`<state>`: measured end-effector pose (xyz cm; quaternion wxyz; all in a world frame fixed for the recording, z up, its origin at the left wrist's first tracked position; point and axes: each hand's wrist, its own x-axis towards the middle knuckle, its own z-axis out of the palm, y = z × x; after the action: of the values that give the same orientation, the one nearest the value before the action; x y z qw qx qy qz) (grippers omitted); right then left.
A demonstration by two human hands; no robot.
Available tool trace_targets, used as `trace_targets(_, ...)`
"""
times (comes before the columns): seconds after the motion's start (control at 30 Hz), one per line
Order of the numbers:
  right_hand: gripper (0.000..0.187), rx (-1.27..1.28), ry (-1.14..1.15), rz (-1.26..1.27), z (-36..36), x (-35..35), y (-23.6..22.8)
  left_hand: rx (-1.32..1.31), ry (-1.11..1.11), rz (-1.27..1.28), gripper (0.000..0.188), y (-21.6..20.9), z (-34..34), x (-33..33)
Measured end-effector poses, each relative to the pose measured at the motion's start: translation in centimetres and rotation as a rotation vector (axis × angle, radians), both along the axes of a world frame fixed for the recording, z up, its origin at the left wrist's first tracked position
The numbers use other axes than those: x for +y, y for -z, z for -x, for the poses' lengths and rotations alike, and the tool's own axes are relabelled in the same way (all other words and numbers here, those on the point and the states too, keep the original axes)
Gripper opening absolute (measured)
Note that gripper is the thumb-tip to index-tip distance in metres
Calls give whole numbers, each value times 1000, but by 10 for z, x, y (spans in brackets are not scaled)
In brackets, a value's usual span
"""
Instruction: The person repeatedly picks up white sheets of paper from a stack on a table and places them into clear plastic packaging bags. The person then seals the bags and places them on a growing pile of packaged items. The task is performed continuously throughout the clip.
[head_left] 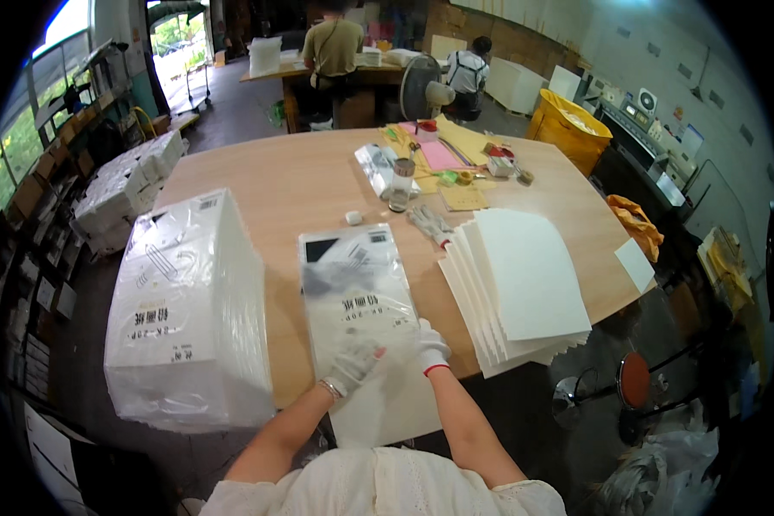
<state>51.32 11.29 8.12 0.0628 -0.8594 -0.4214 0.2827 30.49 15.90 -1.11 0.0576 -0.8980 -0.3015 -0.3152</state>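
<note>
There lay my left grip [353, 368], flat and unclenched on the packet [361, 284] stretching lengthwise ahead, my right grip [433, 346] at its right edge, pinch unclear!

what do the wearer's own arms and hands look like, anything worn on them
The left hand wears a pale greyish-white glove, with a thin bracelet at the wrist. The right hand has a white glove with a red cuff edge. Both forearms are bare below loose cream sleeves.
</note>
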Motion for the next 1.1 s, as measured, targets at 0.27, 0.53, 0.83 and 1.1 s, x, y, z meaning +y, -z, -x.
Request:
trace_targets(0.27,49,-7,-165,-59,-11,-24,7,-730,-429,778,12,-9,45,8)
trace_targets(0.53,44,200,-309,-103,13,-166,6,-238,-292,976,18,-62,115,-147)
trace_targets(0.83,38,24,-502,-603,24,-182,12,-258,-275,1103,9,-52,130,-139)
trace_targets(1.1,48,1092,475,-322,1,-208,57,-435,-41,1026,4,-115,105,-145)
